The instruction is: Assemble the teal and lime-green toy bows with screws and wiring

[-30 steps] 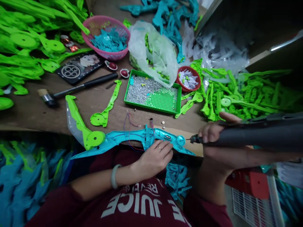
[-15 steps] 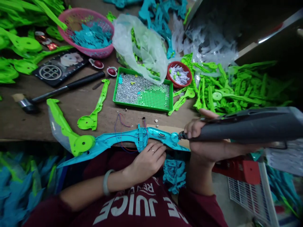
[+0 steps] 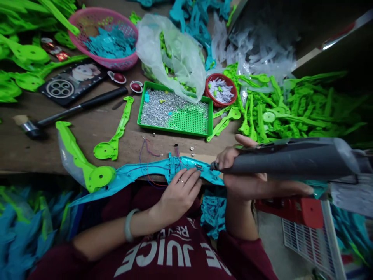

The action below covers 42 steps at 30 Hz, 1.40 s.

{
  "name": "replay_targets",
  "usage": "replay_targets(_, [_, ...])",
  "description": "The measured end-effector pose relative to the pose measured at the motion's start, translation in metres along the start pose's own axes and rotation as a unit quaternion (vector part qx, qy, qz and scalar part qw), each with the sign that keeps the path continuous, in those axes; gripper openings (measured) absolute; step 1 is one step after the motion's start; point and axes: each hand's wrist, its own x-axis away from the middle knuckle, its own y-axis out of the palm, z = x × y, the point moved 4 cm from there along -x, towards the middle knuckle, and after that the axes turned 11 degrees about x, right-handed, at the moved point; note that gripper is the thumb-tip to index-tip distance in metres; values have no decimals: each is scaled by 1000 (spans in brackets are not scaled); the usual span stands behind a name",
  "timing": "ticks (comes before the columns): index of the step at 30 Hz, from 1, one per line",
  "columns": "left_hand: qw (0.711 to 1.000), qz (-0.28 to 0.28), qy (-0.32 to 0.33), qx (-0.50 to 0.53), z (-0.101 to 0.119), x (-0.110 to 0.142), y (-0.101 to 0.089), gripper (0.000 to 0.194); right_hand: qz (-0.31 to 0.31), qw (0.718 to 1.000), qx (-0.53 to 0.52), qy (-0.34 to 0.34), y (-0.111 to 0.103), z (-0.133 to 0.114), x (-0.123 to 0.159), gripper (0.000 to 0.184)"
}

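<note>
The right hand (image 3: 239,187), curled around a dark power driver (image 3: 291,158), has the blue frame (image 3: 128,172) just leftward, long axis running away beneath the flat-laid, loosely open left hand (image 3: 180,193).

"What can you read?"
"JUICE, in large white letters on the maroon shirt (image 3: 180,271) at the near edge."
"Anything else?"
"A smaller line shows RE; the rest is unclear."

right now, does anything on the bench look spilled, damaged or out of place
Nothing looks plainly damaged, but two small round pieces lie loose on the bench, outside the green tray, and thin wires straggle off the blue part onto the bench. Both look stray but could be deliberate.
</note>
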Motion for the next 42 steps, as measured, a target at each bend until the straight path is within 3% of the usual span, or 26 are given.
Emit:
replay_targets(5, [1000,-30,4,-8,2,-2,3,25,2,1000,29,7,3,1,3,75])
replay_targets(11, [999,-26,11,-35,1,-5,-3,25,20,1000,22,1,-2,8,3,59])
replay_targets(17, [996,1,-64,-66,-10,-1,-10,31,53,998,21,-22,6,6,7,28])
replay_targets(23, [997,1,-59,-57,-25,-4,-15,26,51,998,39,-29,13,13,12,22])
replay_targets(35, [998,-23,-33,-39,-22,-9,-7,32,44,998,16,-34,9,16,13,20])
replay_targets(42, [997,-40,-35,-59,-23,-8,-2,34,53,998,35,0,10,21,13,17])
